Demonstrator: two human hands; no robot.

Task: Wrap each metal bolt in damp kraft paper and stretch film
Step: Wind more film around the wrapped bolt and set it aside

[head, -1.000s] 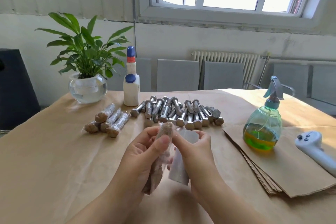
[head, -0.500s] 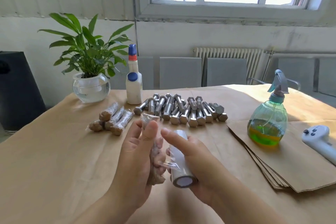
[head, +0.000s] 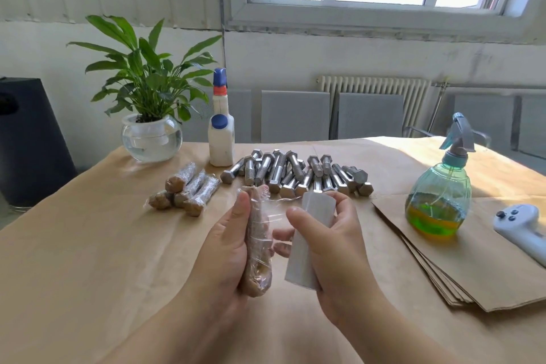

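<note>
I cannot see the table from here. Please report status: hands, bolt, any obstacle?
Left hand grips paper-wrapped bolt. Right hand holds film roll, film stretched onto bolt. Nothing in the way.

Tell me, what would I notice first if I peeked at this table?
Two hands in the middle: the left hand grips a brown paper-wrapped bolt, the right hand a white roll of clear stretch film. Behind them lies a pile of shiny silver bolts; at right stands a green spray bottle.

Our paper-covered counter (head: 88,245) carries loose bolts (head: 295,174) at twelve o'clock, wrapped bolts (head: 186,192) at eleven, plant bowl (head: 151,139), glue bottle (head: 220,139), spray bottle (head: 438,201), paper sheets (head: 472,269) and controller (head: 523,227) at three.
</note>
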